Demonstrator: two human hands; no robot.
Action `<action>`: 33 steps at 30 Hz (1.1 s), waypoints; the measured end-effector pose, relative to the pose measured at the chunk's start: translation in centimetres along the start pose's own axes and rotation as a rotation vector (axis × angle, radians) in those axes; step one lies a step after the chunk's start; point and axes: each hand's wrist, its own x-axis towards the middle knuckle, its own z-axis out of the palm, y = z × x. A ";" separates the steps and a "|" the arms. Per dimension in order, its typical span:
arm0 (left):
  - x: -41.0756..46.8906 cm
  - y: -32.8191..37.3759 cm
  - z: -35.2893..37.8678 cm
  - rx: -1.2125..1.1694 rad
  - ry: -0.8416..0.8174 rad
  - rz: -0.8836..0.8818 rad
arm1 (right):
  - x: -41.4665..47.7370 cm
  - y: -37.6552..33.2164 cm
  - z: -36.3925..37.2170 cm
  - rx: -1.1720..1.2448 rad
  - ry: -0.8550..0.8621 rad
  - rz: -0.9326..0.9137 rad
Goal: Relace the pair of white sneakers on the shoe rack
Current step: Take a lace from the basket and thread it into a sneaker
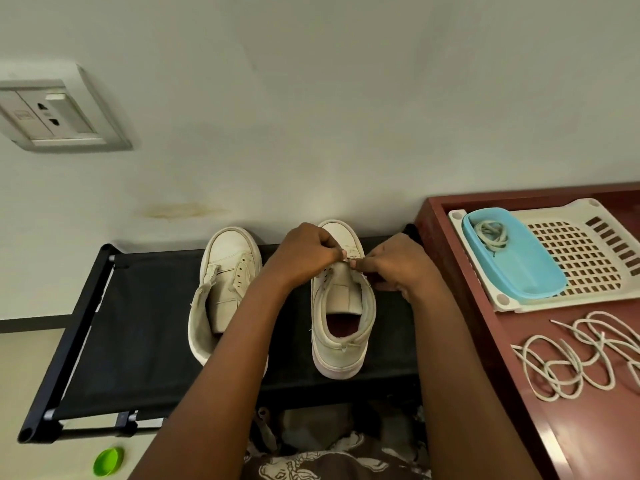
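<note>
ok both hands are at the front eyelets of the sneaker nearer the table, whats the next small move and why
Likely thread what looks like a lace end through the lowest eyelets of that sneaker and pull it even: the left hand and right hand both pinch there, and no lace shows higher up.

We count two sneakers (pixel 227 271) (pixel 341 336), two hands (pixel 304 254) (pixel 398 268), two lace heaps (pixel 490 233) (pixel 581 355), one rack (pixel 149 341), one blue dish (pixel 533 271), one white tray (pixel 588 258), one socket (pixel 52 112).

Nothing is reading legibly; the tiny mark on the wall socket (pixel 52 112), far up-left of the left hand (pixel 304 254), is showing only as blur.
</note>
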 end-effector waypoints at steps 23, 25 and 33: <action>0.2 -0.1 -0.2 -0.095 0.074 -0.014 | -0.3 -0.4 -0.2 0.070 0.038 0.027; 0.0 0.3 1.0 -0.054 0.037 -0.003 | -0.6 -0.4 -0.7 0.157 -0.008 0.058; 0.1 0.2 2.3 0.007 0.033 -0.014 | -0.8 0.3 -1.4 0.378 -0.083 0.158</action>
